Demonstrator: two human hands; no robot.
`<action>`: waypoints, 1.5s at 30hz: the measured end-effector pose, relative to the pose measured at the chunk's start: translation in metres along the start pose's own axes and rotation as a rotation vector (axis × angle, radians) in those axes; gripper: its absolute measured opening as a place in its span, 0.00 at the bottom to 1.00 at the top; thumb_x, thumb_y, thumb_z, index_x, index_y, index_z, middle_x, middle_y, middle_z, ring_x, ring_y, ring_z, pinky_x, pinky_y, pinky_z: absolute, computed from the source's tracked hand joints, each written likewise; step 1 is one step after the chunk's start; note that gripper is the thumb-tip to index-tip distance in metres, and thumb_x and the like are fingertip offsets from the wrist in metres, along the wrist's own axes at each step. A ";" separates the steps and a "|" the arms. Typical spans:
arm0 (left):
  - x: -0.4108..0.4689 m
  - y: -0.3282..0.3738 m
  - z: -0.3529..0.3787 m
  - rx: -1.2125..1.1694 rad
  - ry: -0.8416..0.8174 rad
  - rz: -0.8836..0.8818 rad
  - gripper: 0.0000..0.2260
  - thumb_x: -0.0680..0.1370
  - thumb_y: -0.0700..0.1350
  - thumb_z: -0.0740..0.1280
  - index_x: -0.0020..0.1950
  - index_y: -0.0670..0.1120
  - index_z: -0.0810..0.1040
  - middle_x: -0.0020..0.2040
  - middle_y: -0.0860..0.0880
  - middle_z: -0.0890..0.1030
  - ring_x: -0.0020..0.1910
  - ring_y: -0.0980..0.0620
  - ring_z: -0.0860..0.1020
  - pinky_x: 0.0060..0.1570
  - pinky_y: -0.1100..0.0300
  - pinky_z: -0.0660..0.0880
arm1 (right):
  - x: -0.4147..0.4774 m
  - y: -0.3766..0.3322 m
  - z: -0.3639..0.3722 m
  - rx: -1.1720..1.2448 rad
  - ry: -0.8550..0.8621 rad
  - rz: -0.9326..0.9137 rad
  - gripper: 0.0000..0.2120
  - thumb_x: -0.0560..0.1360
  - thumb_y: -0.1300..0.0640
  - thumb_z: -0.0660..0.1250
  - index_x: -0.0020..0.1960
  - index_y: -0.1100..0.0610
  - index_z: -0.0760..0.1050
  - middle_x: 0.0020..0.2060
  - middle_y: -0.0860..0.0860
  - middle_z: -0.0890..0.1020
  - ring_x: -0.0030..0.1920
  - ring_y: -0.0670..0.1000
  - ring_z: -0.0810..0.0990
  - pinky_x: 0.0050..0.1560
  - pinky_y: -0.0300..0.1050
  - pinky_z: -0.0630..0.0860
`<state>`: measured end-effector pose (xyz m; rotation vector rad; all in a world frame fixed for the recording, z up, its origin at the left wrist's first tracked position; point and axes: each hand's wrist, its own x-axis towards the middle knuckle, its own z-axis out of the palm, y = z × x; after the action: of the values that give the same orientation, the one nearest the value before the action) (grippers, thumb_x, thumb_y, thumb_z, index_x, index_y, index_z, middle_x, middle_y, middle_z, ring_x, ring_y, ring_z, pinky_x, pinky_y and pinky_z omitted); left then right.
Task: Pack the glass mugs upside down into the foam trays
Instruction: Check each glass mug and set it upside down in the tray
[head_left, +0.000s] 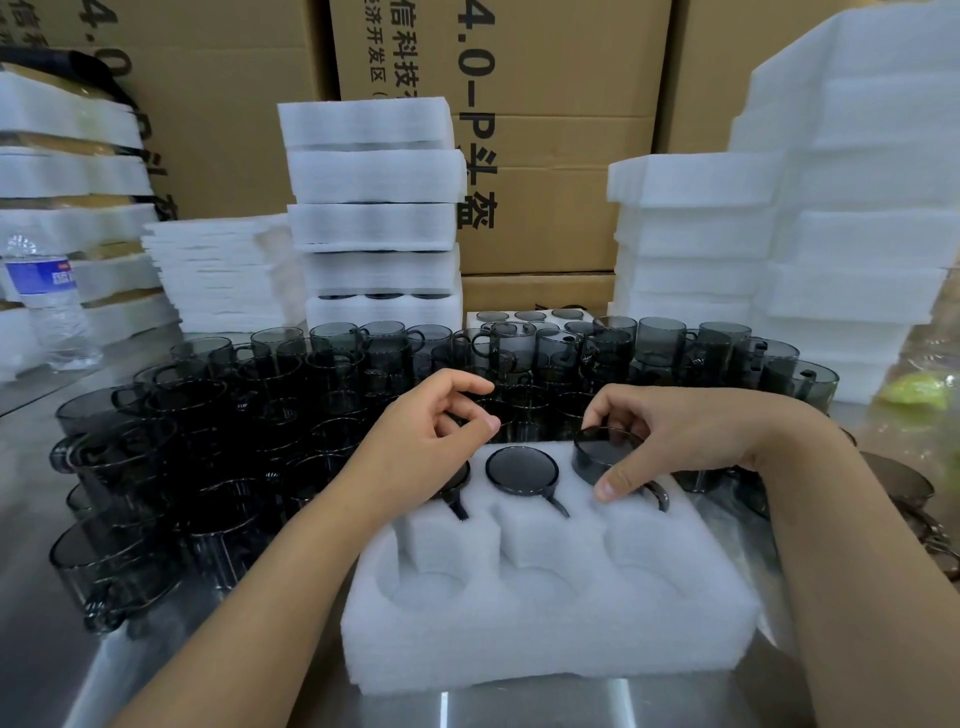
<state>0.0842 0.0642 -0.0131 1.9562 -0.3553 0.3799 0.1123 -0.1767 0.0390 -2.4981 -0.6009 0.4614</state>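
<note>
— Where was the mug held?

— Nearer than the grip, three empty pockets (535, 587) of the foam tray (545, 649) were left unfilled. The mug (602, 457) was pinched by the right hand (660, 431) about its upturned base, thumb on the near wall and fingers over the far, and it was partly sunk in a far-row pocket. Left of the grip a seated mug (522, 469) was shown base up. Past it the left hand (431, 441) was hung loosely curled, with nothing held.

— How would it be expected to handle?

— The smooth, rigid glass was judged slippery and breakable, and the thick base the safer hold. The foam was expected to yield. Beyond the grip, loose mugs (260, 395) were crowded before foam stacks (374, 208).
</note>
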 end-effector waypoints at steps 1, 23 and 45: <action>0.000 0.000 0.000 0.000 -0.001 0.000 0.10 0.76 0.44 0.69 0.52 0.59 0.75 0.41 0.57 0.82 0.37 0.52 0.76 0.43 0.61 0.75 | 0.000 0.000 0.000 -0.006 -0.011 0.001 0.24 0.60 0.43 0.79 0.51 0.41 0.72 0.46 0.45 0.79 0.43 0.44 0.78 0.38 0.37 0.71; -0.002 0.005 0.001 0.090 -0.027 -0.003 0.06 0.75 0.42 0.69 0.43 0.54 0.81 0.37 0.57 0.80 0.32 0.63 0.72 0.36 0.73 0.71 | 0.059 0.003 0.043 -0.156 0.428 -0.142 0.15 0.75 0.42 0.64 0.36 0.50 0.71 0.29 0.45 0.74 0.31 0.42 0.70 0.32 0.38 0.64; -0.007 0.022 -0.056 0.964 0.725 -0.055 0.08 0.75 0.47 0.67 0.54 0.51 0.80 0.51 0.50 0.81 0.54 0.46 0.74 0.53 0.51 0.65 | 0.054 0.002 0.044 -0.247 0.400 -0.105 0.20 0.79 0.46 0.58 0.31 0.52 0.68 0.30 0.47 0.76 0.34 0.47 0.74 0.35 0.43 0.67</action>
<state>0.0636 0.1071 0.0234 2.5261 0.4427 1.3558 0.1393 -0.1334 -0.0077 -2.6661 -0.6523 -0.1624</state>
